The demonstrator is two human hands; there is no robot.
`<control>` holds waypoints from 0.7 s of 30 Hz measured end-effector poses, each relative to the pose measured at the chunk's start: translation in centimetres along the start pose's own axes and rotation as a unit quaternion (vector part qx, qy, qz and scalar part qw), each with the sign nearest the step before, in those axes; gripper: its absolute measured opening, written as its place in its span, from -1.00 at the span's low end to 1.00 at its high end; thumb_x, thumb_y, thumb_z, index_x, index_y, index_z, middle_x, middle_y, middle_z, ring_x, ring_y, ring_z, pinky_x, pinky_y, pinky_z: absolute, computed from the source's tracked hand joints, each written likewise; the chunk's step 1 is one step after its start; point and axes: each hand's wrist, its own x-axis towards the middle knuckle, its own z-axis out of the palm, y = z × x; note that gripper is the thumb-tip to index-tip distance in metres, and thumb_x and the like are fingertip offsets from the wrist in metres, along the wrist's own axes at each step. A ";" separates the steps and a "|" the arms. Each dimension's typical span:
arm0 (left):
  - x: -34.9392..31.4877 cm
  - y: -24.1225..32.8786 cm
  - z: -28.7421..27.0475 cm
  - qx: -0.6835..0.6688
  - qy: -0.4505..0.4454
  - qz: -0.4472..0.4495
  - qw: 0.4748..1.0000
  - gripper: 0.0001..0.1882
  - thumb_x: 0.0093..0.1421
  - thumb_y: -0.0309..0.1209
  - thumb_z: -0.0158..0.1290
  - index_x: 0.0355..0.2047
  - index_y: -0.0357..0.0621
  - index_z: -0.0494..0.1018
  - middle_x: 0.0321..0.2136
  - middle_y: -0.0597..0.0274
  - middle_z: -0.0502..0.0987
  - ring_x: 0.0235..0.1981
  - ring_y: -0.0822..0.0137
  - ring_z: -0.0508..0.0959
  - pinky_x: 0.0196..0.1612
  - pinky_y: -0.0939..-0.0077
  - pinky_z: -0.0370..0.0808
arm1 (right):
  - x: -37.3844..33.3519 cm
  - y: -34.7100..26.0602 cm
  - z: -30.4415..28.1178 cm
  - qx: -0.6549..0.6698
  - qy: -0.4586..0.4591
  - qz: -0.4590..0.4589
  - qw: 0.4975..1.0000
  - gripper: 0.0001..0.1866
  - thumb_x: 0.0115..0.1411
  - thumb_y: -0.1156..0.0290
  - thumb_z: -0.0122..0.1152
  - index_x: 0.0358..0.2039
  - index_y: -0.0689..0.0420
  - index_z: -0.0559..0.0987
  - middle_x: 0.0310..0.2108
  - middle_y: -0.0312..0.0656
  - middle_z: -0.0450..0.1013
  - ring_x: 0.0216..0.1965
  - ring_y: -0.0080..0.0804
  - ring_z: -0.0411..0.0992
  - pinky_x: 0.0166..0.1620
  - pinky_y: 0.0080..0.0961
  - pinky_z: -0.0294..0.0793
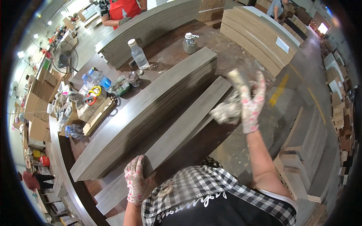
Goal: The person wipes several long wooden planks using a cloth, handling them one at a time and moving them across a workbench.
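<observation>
Left hand (135, 180) clasps a gray plank (186, 123) slanting far-right from near the desk's (226, 52) left edge; half-curled right hand (252, 105) holds a rag (228, 111).

Right hand (252, 107) and pale cloth (228, 109) blurred to my eye. Grey board (185, 122) partly hidden under left hand (135, 180). Red-aproned co-worker (121, 10): head out of view. Distant figures (47, 54) too small to make out.

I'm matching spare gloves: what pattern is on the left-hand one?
The left glove is white with pink blotches, clearest in the head view.
</observation>
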 end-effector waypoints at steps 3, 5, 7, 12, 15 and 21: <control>-0.2 -0.9 0.3 0.016 -0.006 0.009 1.000 -0.10 -0.11 -0.28 0.33 0.27 -0.21 0.26 0.11 -0.04 0.45 0.13 -0.05 0.44 0.19 0.07 0.34 | -4.5 -4.0 4.3 0.056 -0.125 -0.089 0.987 -0.22 0.18 0.44 0.33 0.36 0.23 0.20 0.08 -0.08 0.38 -0.06 -0.36 0.41 -0.01 -0.37 0.50; 0.3 -0.9 0.2 0.019 -0.013 0.016 1.000 -0.05 -0.13 -0.19 0.35 0.29 -0.24 0.26 0.11 -0.11 0.45 0.11 -0.07 0.45 0.18 0.09 0.35 | -8.1 -4.2 6.6 0.125 -0.192 -0.054 0.972 -0.17 0.17 0.42 0.37 0.37 0.29 0.17 0.15 0.04 0.37 0.04 -0.27 0.42 0.10 -0.33 0.48; 0.6 -0.7 -0.1 0.007 -0.003 0.026 1.000 -0.04 -0.17 -0.24 0.40 0.27 -0.21 0.28 0.09 -0.04 0.48 0.09 -0.04 0.47 0.15 0.08 0.36 | -9.7 -2.4 8.0 0.128 -0.221 0.003 0.967 -0.15 0.15 0.41 0.40 0.37 0.31 0.17 0.19 0.10 0.35 0.11 -0.17 0.42 0.18 -0.34 0.43; -0.1 -1.3 0.4 0.008 -0.001 0.012 1.000 -0.02 -0.19 -0.16 0.40 0.26 -0.19 0.28 0.08 -0.05 0.49 0.08 -0.09 0.47 0.13 0.05 0.37 | -0.9 4.2 5.5 -0.076 -0.105 0.007 0.992 -0.21 0.12 0.43 0.39 0.33 0.28 0.25 0.23 0.11 0.31 0.27 -0.10 0.29 0.31 -0.27 0.29; 0.4 -0.8 -0.1 -0.002 0.068 0.074 0.995 -0.13 -0.01 -0.11 0.33 0.26 -0.21 0.28 0.12 -0.05 0.45 0.17 -0.16 0.40 0.22 0.00 0.32 | 3.5 4.3 3.6 -0.089 0.013 0.068 0.994 -0.32 0.24 0.42 0.27 0.34 0.20 0.25 -0.05 -0.13 0.39 -0.12 -0.38 0.38 0.03 -0.43 0.44; 6.6 8.3 1.3 -0.635 0.118 -0.058 0.761 0.06 0.15 0.01 0.28 0.47 -0.02 -0.09 0.40 -0.01 0.08 0.32 -0.02 0.27 0.22 0.07 0.41 | -8.6 -5.4 6.7 0.192 -0.205 -0.139 0.950 -0.15 0.20 0.53 0.26 0.43 0.22 0.04 0.38 0.08 0.14 0.24 -0.17 0.30 0.27 -0.24 0.34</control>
